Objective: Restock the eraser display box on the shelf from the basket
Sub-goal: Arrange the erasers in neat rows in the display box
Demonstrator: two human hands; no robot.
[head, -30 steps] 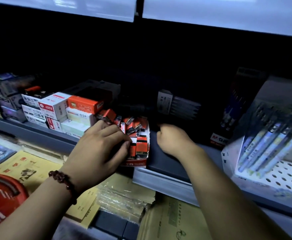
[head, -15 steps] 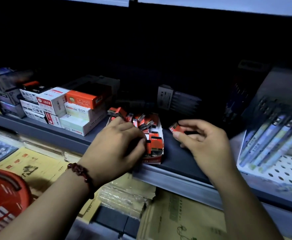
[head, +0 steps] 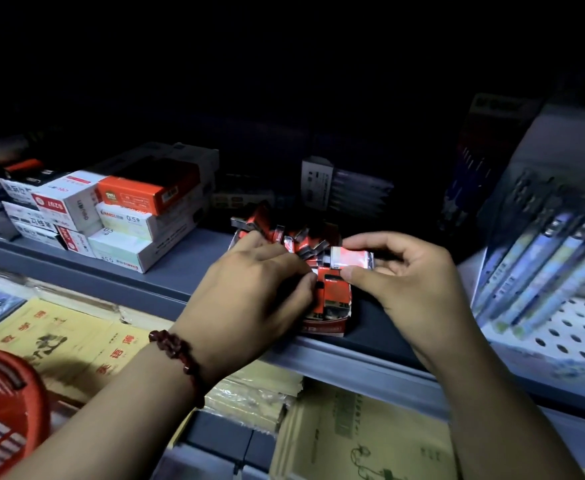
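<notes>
The red and white eraser display box (head: 324, 328) stands at the front of the grey shelf (head: 187, 268), filled with several red and black wrapped erasers (head: 298, 237). My right hand (head: 419, 282) pinches one wrapped eraser (head: 351, 258) between thumb and fingers, just above the box's right side. My left hand (head: 249, 299), a dark red bead bracelet on its wrist, lies over the box's left part with fingertips curled among the erasers; what they hold is hidden. The red basket (head: 3, 414) shows at the bottom left.
Stacked white and orange stationery boxes (head: 121, 216) fill the shelf's left. A perforated white rack of pens (head: 544, 271) stands at the right. Dark pen packs (head: 346, 188) sit behind the box. Yellow paper envelopes (head: 76, 344) lie on the lower shelf.
My right hand picked an eraser off the shelf beside the box and carried it left, over the box. My left hand stayed on the erasers. The view dipped lower.
</notes>
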